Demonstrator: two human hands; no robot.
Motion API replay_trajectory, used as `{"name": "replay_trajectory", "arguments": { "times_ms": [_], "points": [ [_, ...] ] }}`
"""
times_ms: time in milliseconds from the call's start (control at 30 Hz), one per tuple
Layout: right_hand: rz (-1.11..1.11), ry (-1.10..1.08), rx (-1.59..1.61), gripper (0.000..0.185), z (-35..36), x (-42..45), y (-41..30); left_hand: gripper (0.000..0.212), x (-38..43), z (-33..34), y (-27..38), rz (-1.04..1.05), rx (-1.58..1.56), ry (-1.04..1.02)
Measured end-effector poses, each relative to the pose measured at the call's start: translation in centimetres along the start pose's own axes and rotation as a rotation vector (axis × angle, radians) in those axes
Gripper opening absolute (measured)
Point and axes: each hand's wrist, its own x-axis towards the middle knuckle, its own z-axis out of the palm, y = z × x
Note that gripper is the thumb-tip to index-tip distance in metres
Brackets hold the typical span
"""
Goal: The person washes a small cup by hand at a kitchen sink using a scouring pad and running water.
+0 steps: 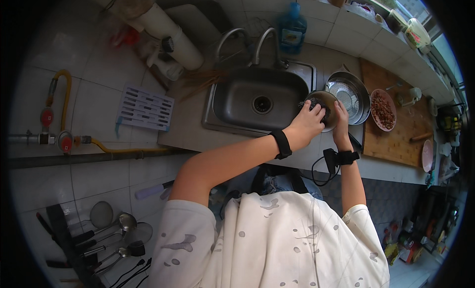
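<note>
My left hand [306, 126] presses a dark, mesh-like scouring pad [314, 103], which looks like steel wool, into a round metal bowl or pan [331, 115]. My right hand [341, 119] grips the right rim of that vessel, fingers along its outside. The vessel is tilted over the right edge of the stainless steel sink [237, 98], its inside turned partly towards me. My fingers and the pad cover much of its inner surface. Right behind my right hand stands a wide metal basin [362, 115] with a perforated metal piece [343, 93] in it.
Two curved taps [265, 41] rise behind the sink. A blue bottle [292, 33] stands at the wall. On the right, a wooden cutting board [382, 148] bears a pink bowl of chopped meat [383, 109] and a glass mug [410, 96]. A slotted plastic rack [145, 106] is at the left.
</note>
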Motion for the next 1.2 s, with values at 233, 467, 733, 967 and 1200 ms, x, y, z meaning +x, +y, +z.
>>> {"name": "replay_trajectory", "arguments": {
  "times_ms": [233,467,733,967,1200],
  "points": [
    [0.094,-0.149,0.079,0.042,0.1,0.8,-0.5,0.031,0.4,1.9,-1.2,-0.032,-0.095,0.076],
    [0.068,-0.002,0.240,0.046,2.5,-0.4,-0.5,0.042,3.2,1.8,0.8,-0.632,-0.616,0.088],
    [-0.290,0.168,-0.065,0.027,1.3,0.2,1.8,0.040,3.5,5.2,-0.6,-0.766,-1.786,0.121],
    [-0.239,0.126,-0.215,0.028,0.7,0.8,0.4,0.017,2.4,4.2,-0.2,-0.309,-0.414,0.168],
    [-0.277,0.075,-0.271,0.029,1.3,2.4,-0.6,0.021,2.7,4.4,-0.6,-0.460,-0.525,0.218]
  ]
}}
